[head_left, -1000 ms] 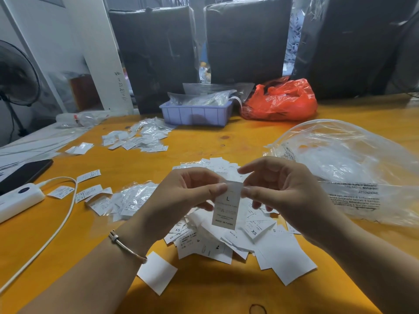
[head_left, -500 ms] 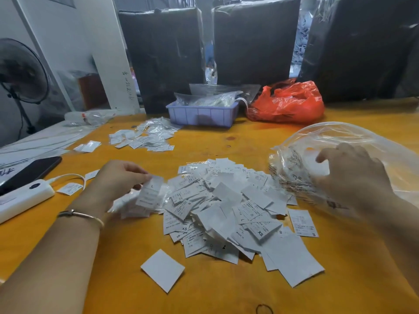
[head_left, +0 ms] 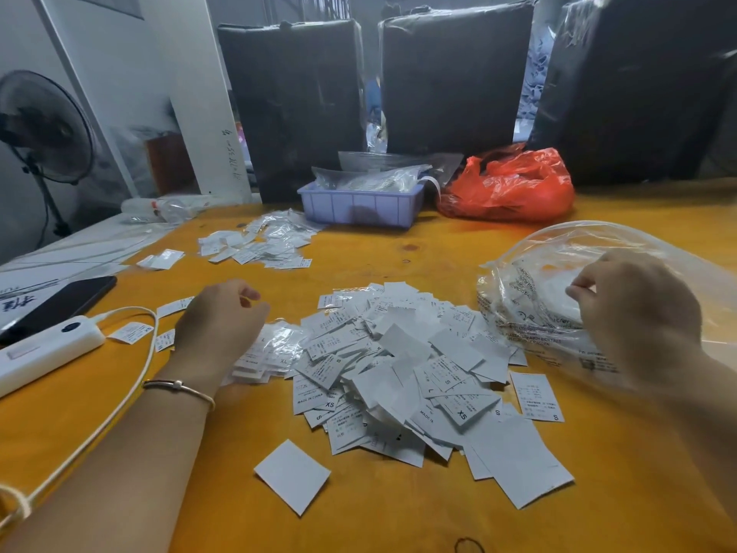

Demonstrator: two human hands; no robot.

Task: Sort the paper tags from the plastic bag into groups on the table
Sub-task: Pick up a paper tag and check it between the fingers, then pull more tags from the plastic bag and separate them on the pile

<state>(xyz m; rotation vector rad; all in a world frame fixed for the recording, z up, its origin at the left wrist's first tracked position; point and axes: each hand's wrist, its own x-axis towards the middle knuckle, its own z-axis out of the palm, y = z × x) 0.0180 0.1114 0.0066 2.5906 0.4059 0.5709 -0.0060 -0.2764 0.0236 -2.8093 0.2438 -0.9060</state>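
Note:
A big loose heap of white paper tags (head_left: 402, 369) with size letters lies mid-table. My left hand (head_left: 223, 317) hovers with loosely curled fingers over a smaller pile of tags (head_left: 263, 353) to the heap's left and holds nothing. To the right lies the clear plastic bag (head_left: 530, 273), printed with warning text, more white tags showing inside. My right hand (head_left: 634, 313) rests on the bag, fingers curled and pinching its film near the opening. Another group of tags (head_left: 255, 245) lies farther back on the left.
A white power strip (head_left: 44, 353) with its cable and a dark phone (head_left: 60, 301) sit at the left. A lilac plastic tray (head_left: 359, 207) and a red bag (head_left: 514, 185) stand at the back, black wrapped bundles behind. Single tags lie scattered on the orange table (head_left: 399, 524).
A second ago both hands held one L tag over the heap. My left hand carried it to the left pile and let go; my right hand moved right onto the plastic bag.

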